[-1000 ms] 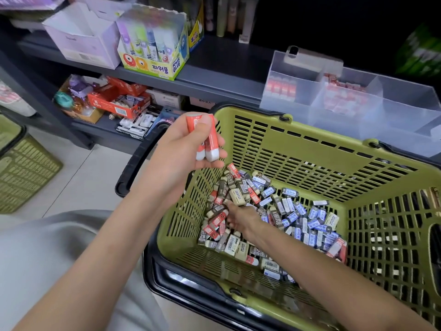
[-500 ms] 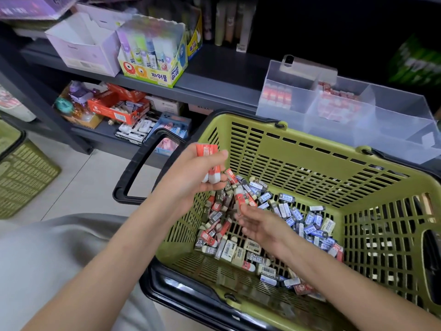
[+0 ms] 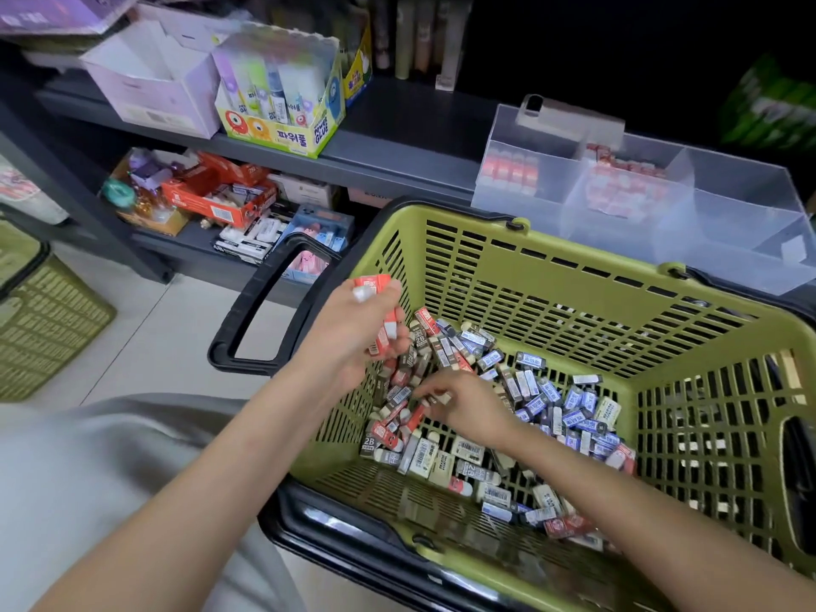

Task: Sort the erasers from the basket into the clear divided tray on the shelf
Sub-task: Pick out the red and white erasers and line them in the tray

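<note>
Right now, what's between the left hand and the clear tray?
Head view: only the slotted back wall and rim of the green basket lie between the left hand, gripping red erasers, and the clear tray.

Mixed erasers (image 3: 536, 393) w/ red, blue, cream & dark sleeves lie heaped in green slotted basket (image 3: 552, 298); clear divided tray (image 3: 746, 214) on shelf (image 3: 397, 139) behind holds red ones in 2 left compartments.

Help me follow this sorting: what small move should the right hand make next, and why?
Probably the right hand, down in the mixed pile, should pinch the nearest red eraser and pass it up to the left hand, which already grips a red bundle over the basket edge.
</note>
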{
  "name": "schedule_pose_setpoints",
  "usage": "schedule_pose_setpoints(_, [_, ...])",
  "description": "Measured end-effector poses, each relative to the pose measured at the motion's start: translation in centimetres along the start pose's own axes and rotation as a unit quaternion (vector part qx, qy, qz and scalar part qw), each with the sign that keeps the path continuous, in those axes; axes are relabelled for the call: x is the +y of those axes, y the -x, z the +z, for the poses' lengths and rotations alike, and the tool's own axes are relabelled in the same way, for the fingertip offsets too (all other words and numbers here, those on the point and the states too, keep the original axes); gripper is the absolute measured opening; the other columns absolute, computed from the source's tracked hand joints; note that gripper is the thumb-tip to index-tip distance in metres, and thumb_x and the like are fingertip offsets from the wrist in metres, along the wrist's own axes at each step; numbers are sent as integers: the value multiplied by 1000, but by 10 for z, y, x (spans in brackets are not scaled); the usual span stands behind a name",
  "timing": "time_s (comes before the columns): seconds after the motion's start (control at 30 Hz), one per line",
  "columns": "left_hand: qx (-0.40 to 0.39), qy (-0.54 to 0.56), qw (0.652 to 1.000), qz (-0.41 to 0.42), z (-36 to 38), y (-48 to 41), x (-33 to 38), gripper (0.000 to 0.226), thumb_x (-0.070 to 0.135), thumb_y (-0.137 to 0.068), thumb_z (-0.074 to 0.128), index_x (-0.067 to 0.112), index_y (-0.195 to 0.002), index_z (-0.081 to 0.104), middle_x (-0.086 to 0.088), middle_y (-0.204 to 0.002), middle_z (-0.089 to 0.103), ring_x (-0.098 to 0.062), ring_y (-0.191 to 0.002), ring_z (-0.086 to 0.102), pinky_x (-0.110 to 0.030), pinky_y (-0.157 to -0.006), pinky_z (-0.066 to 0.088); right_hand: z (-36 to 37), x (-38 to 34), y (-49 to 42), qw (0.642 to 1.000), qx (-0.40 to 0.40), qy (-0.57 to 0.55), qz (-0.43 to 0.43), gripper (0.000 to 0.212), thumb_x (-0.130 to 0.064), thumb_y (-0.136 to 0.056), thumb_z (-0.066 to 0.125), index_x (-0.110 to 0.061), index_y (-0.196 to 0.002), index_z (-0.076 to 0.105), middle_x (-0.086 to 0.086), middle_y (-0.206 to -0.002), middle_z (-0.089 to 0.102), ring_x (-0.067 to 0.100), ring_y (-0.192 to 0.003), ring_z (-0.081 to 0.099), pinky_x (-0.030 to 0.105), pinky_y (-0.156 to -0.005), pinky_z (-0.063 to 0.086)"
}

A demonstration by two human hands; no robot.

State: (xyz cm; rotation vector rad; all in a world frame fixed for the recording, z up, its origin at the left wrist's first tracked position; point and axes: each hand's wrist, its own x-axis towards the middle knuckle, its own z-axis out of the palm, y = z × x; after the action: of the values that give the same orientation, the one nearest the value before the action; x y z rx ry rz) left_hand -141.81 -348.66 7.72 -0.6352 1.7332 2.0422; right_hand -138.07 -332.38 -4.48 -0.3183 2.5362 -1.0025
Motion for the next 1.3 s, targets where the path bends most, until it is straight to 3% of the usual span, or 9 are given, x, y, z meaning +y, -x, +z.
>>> schedule_pose_setpoints(0.1, [-42, -28, 999, 2, 1, 2, -1, 12, 19, -87, 66, 15, -91, 56, -1, -65, 56, -9, -48, 52, -18, -34, 33, 27, 25, -20, 968, -41, 234, -84, 34, -14, -86, 63, -27, -117, 64, -10, -124, 58, 14, -105, 45, 28, -92, 42])
schedule_pose_setpoints(0.23, [-42, -34, 998, 29, -1, 1, -1, 19, 20, -79, 75, 17, -78, 56, 2, -60, 54, -8, -47, 49, -16, -33, 27, 35, 31, -30, 940, -45, 314, -127, 23, -31, -89, 59, -28, -110, 66, -13, -108, 58, 13, -96, 42, 31, -88, 42])
schedule_pose_setpoints(0.33, [-26, -45, 997, 53, -5, -2, -3, 28, 23, -74, 79, 19, -81, 52, 4, -64, 53, -7, -50, 49, -17, -36, 29, 18, 12, -16, 1000, 12, -18, -16, 21, -28, -85, 64, -17, -102, 70, -12, -81, 60, 0, -72, 49, 21, -71, 41])
schedule_pose_setpoints(0.43, [-7, -139, 985, 100, -5, -3, -8, 42, 36, -67, 83, 19, -87, 51, 4, -72, 52, -9, -62, 50, -21, -49, 36, -10, -22, 2, 915, 12, -402, 25, 15, -16, -77, 72, -12, -92, 70, -8, -74, 67, 2, -63, 57, 17, -62, 48])
schedule_pose_setpoints(0.6, [-94, -162, 980, 60, 0, 5, -9, 52, 41, -51, 83, 16, -85, 53, 8, -57, 63, -3, -50, 59, -16, -42, 45, -33, -77, 13, 878, 14, -473, -68, 18, -24, -69, 72, -15, -83, 70, -4, -72, 70, 7, -62, 60, 18, -61, 50])
schedule_pose_setpoints(0.73, [-9, -107, 993, 58, -2, -1, -7, 31, 20, -74, 78, 16, -93, 54, 0, -72, 62, -12, -61, 58, -25, -52, 46, -29, -68, 8, 823, 21, -566, -50, 22, -12, -76, 68, -5, -97, 65, 6, -78, 69, 17, -67, 63, 24, -65, 55])
schedule_pose_setpoints(0.87, [32, -88, 991, 98, -3, 2, 0, 20, 22, -80, 72, 20, -89, 54, 3, -66, 58, -10, -55, 54, -23, -52, 41, 13, -28, 3, 981, -22, -172, 91, 28, -38, -80, 70, -15, -93, 61, -4, -83, 65, 11, -77, 61, 24, -70, 50])
schedule_pose_setpoints(0.97, [12, -59, 992, 111, -9, 11, 12, 17, 26, -81, 72, 20, -88, 57, 5, -58, 60, -10, -49, 55, -23, -51, 41, 53, -4, -2, 979, -78, 169, 85, 58, -66, -68, 65, -20, -100, 54, -3, -97, 59, 16, -95, 53, 28, -73, 44])
schedule_pose_setpoints(1.3, [-16, -22, 994, 107, -19, 21, 23, 18, 29, -83, 70, 21, -88, 54, 5, -63, 61, -10, -53, 58, -28, -59, 41, 86, 10, -5, 976, 51, 171, 122, 57, -36, -75, 70, -16, -123, 45, 0, -98, 61, 19, -97, 55, 23, -62, 42])
